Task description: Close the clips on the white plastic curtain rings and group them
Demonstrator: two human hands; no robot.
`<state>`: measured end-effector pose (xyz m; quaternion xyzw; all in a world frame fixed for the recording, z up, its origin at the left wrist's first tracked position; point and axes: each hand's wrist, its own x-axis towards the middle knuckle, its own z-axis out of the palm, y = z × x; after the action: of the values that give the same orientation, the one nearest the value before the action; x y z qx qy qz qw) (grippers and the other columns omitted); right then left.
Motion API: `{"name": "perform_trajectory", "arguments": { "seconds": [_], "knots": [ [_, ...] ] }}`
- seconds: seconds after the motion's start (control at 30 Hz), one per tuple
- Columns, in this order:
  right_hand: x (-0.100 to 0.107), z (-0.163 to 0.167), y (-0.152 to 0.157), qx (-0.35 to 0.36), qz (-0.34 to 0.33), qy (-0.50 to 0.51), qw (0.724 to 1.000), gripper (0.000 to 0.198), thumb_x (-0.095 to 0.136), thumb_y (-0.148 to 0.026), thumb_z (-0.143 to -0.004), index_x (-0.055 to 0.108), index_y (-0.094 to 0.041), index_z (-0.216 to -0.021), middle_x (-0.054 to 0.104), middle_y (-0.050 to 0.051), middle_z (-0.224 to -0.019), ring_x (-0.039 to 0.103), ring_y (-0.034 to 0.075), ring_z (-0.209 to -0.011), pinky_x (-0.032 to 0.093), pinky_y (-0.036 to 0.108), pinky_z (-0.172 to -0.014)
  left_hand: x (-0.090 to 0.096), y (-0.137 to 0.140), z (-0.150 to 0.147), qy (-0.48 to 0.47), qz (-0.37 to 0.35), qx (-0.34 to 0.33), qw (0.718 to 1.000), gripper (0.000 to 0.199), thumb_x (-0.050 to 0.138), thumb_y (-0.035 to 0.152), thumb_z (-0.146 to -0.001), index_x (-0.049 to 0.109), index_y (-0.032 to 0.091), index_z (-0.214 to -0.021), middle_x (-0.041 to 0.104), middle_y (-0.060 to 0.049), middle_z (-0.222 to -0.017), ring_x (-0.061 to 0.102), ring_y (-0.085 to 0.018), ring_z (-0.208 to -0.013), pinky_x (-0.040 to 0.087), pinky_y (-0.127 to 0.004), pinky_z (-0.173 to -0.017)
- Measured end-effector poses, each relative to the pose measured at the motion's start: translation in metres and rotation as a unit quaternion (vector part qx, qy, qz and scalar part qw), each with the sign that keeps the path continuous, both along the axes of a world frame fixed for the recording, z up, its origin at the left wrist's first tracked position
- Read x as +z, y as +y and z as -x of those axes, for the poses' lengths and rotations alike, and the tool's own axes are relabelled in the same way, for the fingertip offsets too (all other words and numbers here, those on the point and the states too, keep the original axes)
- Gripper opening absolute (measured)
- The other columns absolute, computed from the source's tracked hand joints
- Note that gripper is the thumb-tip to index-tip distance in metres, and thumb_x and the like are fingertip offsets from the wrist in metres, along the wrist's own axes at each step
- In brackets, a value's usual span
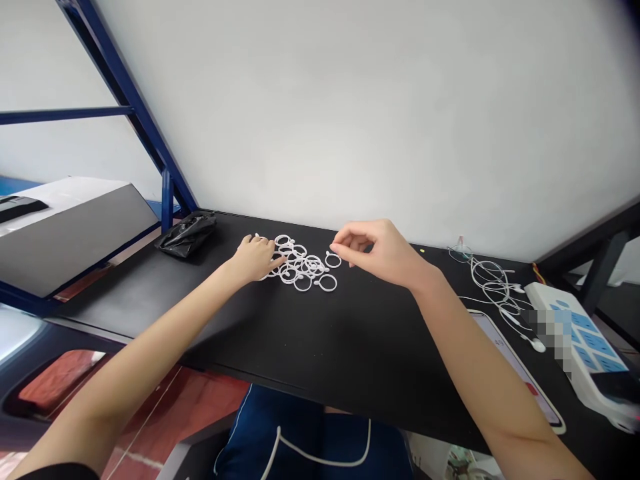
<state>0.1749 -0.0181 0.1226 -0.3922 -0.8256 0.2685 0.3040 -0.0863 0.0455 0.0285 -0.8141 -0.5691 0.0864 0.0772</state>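
A pile of white curtain rings [303,283], each with a small eyelet, lies on the black tabletop [320,347]. My left hand [256,259] rests over the pile's left side, fingers spread and pointing away, covering some rings. To the right of the pile, my right hand [367,248] is closed in a pinch, its thumb and fingertips at the top edge of a single curtain ring [333,261]. That ring stands slightly apart from the others. Another ring [328,283] sits at the pile's front right edge.
A crumpled black plastic bag [187,235] lies at the back left, near a blue metal frame [167,193]. On the right are tangled white earphones [493,277], a phone [520,373] partly under my forearm, and a white power strip [580,340]. A pale wall stands behind.
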Motion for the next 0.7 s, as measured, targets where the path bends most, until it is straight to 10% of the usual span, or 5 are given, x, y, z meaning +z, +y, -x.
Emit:
{"name": "perform_trajectory", "arguments": {
  "seconds": [0.2, 0.33, 0.47, 0.7],
  "knots": [
    [-0.052, 0.007, 0.038, -0.01, -0.018, -0.155, 0.988, 0.023, 0.059, -0.036, -0.087, 0.066, -0.019, -0.1, 0.069, 0.009, -0.105, 0.064, 0.022, -0.096, 0.049, 0.035, -0.082, -0.038, 0.005, 0.015, -0.172, 0.02, -0.019, 0.985, 0.078, 0.034, 0.063, -0.095, 0.019, 0.014, -0.154, 0.036, -0.024, -0.152, 0.037, -0.041, -0.139, 0.032, -0.058, -0.109],
    [-0.081, 0.015, 0.044, -0.014, 0.067, -0.23, 0.971, 0.076, 0.056, -0.06, -0.086, 0.039, -0.017, -0.146, 0.029, 0.018, -0.158, 0.033, 0.036, -0.143, 0.034, 0.047, -0.111, -0.045, 0.006, 0.014, -0.209, 0.062, -0.018, 0.976, 0.081, 0.033, 0.066, -0.094, 0.013, 0.018, -0.156, 0.024, -0.019, -0.159, 0.019, -0.039, -0.149, 0.02, -0.063, -0.115],
    [-0.094, 0.021, 0.042, -0.014, 0.137, -0.273, 0.952, 0.09, 0.049, -0.068, -0.085, 0.022, -0.018, -0.154, 0.008, 0.017, -0.165, 0.008, 0.037, -0.151, 0.019, 0.051, -0.12, -0.045, -0.001, 0.005, -0.225, 0.075, -0.046, 0.97, 0.074, 0.031, 0.066, -0.094, 0.028, 0.02, -0.152, 0.027, -0.016, -0.159, 0.02, -0.036, -0.149, 0.015, -0.062, -0.118],
    [-0.092, 0.011, 0.051, -0.015, 0.132, -0.309, 0.942, 0.081, 0.058, -0.058, -0.083, 0.032, -0.021, -0.151, 0.019, 0.017, -0.162, 0.015, 0.04, -0.149, 0.023, 0.053, -0.118, -0.037, -0.011, -0.026, -0.25, 0.087, -0.102, 0.959, 0.075, 0.036, 0.061, -0.095, 0.021, 0.016, -0.153, 0.031, -0.017, -0.158, 0.024, -0.034, -0.148, 0.016, -0.059, -0.119]
  ]
}}
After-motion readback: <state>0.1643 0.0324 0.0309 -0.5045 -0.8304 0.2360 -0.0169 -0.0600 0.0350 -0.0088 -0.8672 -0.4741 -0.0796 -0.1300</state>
